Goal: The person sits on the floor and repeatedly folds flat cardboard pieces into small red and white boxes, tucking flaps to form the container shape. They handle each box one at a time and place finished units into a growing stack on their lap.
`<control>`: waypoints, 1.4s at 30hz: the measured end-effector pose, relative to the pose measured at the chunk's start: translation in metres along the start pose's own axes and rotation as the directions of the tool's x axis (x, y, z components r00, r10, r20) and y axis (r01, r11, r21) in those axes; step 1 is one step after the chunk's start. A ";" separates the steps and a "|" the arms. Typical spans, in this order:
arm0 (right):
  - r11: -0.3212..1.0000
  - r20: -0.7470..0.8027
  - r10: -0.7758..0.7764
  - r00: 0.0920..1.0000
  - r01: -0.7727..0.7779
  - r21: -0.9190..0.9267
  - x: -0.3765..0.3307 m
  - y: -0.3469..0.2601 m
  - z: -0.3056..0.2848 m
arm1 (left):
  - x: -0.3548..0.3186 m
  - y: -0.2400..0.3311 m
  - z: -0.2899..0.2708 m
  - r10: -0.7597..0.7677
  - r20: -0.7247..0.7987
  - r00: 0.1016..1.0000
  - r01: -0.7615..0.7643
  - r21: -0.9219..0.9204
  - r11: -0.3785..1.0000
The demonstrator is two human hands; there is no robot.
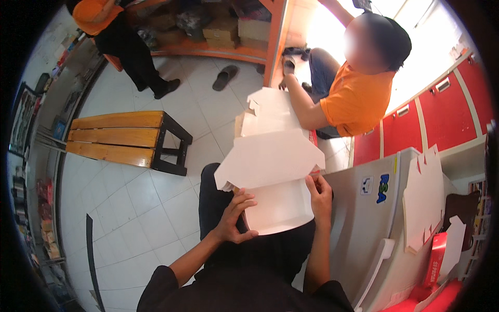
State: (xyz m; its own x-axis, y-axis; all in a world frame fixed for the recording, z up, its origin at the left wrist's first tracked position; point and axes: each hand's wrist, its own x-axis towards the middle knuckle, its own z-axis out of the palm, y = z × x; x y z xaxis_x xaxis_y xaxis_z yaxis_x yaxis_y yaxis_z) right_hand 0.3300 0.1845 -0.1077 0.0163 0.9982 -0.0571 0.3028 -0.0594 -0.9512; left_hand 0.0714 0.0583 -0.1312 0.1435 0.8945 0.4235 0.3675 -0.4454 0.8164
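Observation:
Over my lap I hold a white cardboard box (280, 207) with its inside facing up. A wide lid panel (270, 158) with slanted corners extends from its far edge. My left hand (235, 217) grips the box's left wall, fingers on the upper edge and thumb near the front corner. At the far right corner my right hand (320, 199) pinches the wall between thumb and curled fingers. Beyond the lid lies more white cardboard with cut tabs (273, 115); whether it is stacked flat boxes I cannot tell.
A person in an orange shirt (358, 99) sits ahead on the right, one arm beside the cardboard. Another person (130, 47) stands far left. A slatted wooden bench (117, 136) is on my left. To my right, a fridge (358, 208) carries flat white cardboard (423, 200) on it.

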 end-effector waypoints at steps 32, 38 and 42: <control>0.610 0.855 -0.369 0.366 0.789 -0.074 0.233 0.174 0.087 | -0.025 -0.007 -0.029 -0.102 0.020 0.995 0.104 -0.205 0.973; 0.788 0.899 -0.001 0.438 0.554 -0.269 0.206 0.054 0.082 | -0.017 -0.008 -0.024 -0.015 0.066 0.998 0.018 -0.046 0.999; 0.627 0.773 -0.435 0.461 0.772 -0.108 0.204 0.083 0.054 | -0.008 -0.032 -0.017 0.070 0.068 0.995 -0.072 0.030 0.997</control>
State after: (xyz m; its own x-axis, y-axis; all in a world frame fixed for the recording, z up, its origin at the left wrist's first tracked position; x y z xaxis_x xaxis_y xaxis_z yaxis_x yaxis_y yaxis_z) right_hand 0.3071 0.3831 -0.2146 -0.8611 0.4849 0.1528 0.3050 0.7331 -0.6079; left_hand 0.0428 0.0652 -0.1542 0.2308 0.8619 0.4516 0.3833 -0.5071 0.7719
